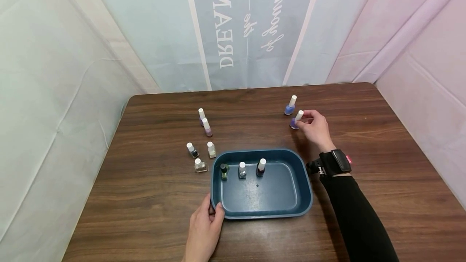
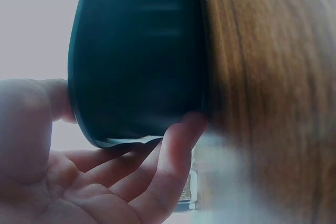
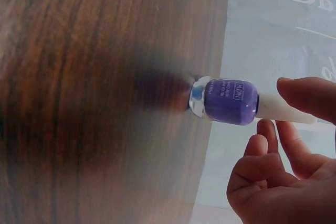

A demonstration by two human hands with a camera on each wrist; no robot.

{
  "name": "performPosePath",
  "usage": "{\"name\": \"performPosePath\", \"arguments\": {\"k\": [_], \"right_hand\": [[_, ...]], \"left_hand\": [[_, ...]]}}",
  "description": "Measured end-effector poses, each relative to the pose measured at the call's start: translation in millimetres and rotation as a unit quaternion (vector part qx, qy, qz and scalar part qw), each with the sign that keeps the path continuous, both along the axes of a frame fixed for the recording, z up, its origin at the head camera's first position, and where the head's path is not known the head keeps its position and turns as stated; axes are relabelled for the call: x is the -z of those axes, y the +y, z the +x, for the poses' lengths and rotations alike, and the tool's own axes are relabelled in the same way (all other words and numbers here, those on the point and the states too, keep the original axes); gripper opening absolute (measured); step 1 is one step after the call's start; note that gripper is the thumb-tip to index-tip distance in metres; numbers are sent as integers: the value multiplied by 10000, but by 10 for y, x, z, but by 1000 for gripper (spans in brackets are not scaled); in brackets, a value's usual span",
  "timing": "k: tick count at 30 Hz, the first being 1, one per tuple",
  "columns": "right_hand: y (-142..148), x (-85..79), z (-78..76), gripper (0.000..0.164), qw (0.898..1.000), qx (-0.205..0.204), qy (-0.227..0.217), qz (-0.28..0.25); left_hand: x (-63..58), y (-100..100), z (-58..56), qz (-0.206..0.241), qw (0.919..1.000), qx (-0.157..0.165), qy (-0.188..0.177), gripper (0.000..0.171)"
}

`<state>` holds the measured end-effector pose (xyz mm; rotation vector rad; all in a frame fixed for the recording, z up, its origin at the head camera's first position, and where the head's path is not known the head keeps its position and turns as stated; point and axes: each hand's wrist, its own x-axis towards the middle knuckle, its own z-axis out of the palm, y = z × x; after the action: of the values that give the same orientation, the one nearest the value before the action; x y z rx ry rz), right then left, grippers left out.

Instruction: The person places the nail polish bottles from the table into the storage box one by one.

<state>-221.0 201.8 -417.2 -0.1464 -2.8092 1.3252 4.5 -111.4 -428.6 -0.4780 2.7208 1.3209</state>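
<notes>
My right hand (image 1: 316,129) is at a purple nail polish bottle (image 3: 231,101), pinching its white cap (image 3: 283,109) between thumb and fingers. The bottle stands upright at the table's far right part. Just behind it is a blue nail polish bottle (image 1: 289,109). At the near left corner of a dark blue tray (image 1: 262,216), my left hand (image 1: 204,226) grips the wall, thumb at the rim and fingers along the outside. Inside the tray stand a green bottle with a dark cap (image 1: 223,172), a clear one (image 1: 242,171) and a dark one (image 1: 260,169), both white-capped.
Left of the tray are a clear bottle lying tilted (image 1: 200,166), a dark bottle (image 1: 193,150) and a pale bottle (image 1: 212,150). Farther back stand a lilac bottle (image 1: 208,129) and another purple one (image 1: 202,119). A printed cloth (image 1: 251,68) hangs behind the wooden table (image 1: 145,181).
</notes>
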Motion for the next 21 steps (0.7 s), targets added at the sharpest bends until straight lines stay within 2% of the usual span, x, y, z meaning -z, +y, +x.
{"name": "performPosePath", "arguments": {"k": [7, 21], "right_hand": [[0, 48, -37, 42, 9999, -10, -64, 113], [-4, 108, -74, 37, 9997, 34, -213, 95]], "left_hand": [[0, 6, 20, -18, 9998, 26, 171, 25], [22, 2, 20, -21, 9996, 12, 268, 25]]}}
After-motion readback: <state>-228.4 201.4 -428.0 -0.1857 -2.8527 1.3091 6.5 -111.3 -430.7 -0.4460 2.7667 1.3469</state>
